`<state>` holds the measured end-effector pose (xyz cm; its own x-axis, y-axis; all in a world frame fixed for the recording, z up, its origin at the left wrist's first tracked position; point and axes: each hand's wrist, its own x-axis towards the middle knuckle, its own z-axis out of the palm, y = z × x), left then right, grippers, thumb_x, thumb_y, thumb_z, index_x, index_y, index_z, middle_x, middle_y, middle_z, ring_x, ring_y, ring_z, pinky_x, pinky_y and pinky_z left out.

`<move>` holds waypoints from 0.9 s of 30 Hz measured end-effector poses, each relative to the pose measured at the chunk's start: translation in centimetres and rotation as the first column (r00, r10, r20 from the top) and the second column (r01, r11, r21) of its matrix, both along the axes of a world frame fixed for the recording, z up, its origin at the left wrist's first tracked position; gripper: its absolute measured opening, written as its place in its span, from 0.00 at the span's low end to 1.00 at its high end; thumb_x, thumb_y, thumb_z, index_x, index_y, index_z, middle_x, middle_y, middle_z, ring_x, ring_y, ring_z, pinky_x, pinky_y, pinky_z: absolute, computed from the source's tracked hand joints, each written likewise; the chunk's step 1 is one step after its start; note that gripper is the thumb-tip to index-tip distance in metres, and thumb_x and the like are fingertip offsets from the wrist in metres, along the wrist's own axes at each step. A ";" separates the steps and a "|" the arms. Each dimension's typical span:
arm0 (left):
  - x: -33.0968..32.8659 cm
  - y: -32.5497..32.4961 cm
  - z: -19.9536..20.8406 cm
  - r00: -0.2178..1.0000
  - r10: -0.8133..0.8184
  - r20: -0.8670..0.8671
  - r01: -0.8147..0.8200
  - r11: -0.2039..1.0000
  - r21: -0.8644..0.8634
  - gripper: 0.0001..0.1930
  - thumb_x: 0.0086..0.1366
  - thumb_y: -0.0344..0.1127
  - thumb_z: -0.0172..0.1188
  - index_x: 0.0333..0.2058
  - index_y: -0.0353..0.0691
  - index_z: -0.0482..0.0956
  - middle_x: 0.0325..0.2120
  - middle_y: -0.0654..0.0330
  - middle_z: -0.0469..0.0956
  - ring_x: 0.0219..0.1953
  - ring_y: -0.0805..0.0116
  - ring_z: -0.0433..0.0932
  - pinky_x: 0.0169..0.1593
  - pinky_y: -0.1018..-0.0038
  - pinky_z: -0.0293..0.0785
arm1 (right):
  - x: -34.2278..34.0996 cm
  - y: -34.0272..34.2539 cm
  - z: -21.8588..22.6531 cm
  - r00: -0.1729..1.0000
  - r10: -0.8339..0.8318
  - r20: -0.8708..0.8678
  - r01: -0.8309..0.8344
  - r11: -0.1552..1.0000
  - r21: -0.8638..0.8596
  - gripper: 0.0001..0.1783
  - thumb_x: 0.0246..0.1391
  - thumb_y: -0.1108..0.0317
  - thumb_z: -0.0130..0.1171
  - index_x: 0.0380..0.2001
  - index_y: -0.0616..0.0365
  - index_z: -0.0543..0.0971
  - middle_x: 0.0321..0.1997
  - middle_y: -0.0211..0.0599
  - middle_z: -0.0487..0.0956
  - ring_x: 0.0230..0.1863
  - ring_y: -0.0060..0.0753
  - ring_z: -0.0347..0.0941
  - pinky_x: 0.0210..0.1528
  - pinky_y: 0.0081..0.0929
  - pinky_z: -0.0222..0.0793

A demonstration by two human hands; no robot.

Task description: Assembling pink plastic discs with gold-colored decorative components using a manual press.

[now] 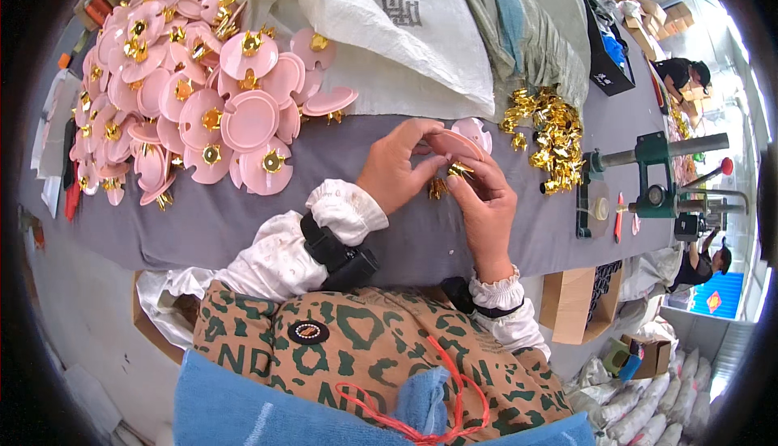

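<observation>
Over the middle of the table my left hand [397, 169] is closed on the edge of a round pink plastic disc [459, 145]. My right hand [489, 207] meets it from the other side, its thumb and fingers pinching a shiny gold clip-like piece [459, 170] at the disc's underside. Whether that piece is joined to the disc, I cannot tell. Just behind my fingers lies a paler pink piece [473, 132], partly hidden. To the left spreads a big pile of notched pink discs [250, 120], many with gold pieces at their centres. Loose gold pieces [554, 142] are heaped on the right.
A white woven sack [365, 49] and a greenish sack [531, 21] lie at the back of the grey-covered table [324, 150]. A green hand press [652, 174] stands at the right. Cardboard boxes [570, 304] sit below the edge. Other people [685, 73] work far right.
</observation>
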<state>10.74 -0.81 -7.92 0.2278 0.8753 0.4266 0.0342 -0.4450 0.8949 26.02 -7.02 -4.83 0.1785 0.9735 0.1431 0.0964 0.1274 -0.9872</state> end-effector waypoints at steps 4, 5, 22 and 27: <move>-0.3 -0.1 0.6 0.986 -0.091 0.139 0.117 0.974 -0.195 0.18 0.60 0.23 0.64 0.48 0.35 0.72 0.50 0.53 0.77 0.49 0.67 0.79 0.53 0.72 0.78 | 0.1 -0.2 0.3 0.992 -0.010 -0.129 -0.009 0.990 -0.139 0.16 0.50 0.80 0.64 0.44 0.68 0.79 0.58 0.42 0.74 0.57 0.31 0.72 0.56 0.26 0.72; -0.2 -0.1 0.8 0.983 -0.094 0.155 0.128 0.967 -0.222 0.16 0.60 0.23 0.64 0.46 0.35 0.72 0.49 0.53 0.77 0.49 0.67 0.79 0.53 0.72 0.77 | 0.1 -0.2 0.1 0.998 0.002 -0.067 -0.008 0.997 -0.078 0.16 0.50 0.80 0.63 0.45 0.69 0.79 0.58 0.42 0.74 0.56 0.31 0.73 0.56 0.25 0.71; -0.7 0.3 0.4 0.995 -0.098 0.034 0.103 0.968 -0.227 0.17 0.57 0.26 0.68 0.42 0.37 0.71 0.43 0.56 0.78 0.43 0.71 0.78 0.46 0.75 0.77 | 0.6 0.3 -0.4 0.995 0.029 0.094 -0.028 1.000 -0.013 0.16 0.47 0.78 0.66 0.42 0.67 0.81 0.60 0.52 0.73 0.60 0.38 0.71 0.56 0.28 0.72; -0.8 0.3 0.4 0.991 0.022 -0.136 -0.024 1.000 -0.013 0.17 0.53 0.30 0.72 0.34 0.38 0.70 0.40 0.58 0.74 0.35 0.73 0.74 0.37 0.78 0.74 | 0.9 0.1 1.0 0.940 -0.084 -0.330 -0.021 0.953 -0.302 0.14 0.52 0.76 0.62 0.43 0.70 0.80 0.63 0.53 0.71 0.66 0.39 0.64 0.63 0.31 0.63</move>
<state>9.96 -0.54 -7.51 0.2623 0.8871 0.3799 0.1657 -0.4292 0.8879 26.88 -6.95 -3.83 0.1960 0.9545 -0.2246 -0.2471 -0.1736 -0.9533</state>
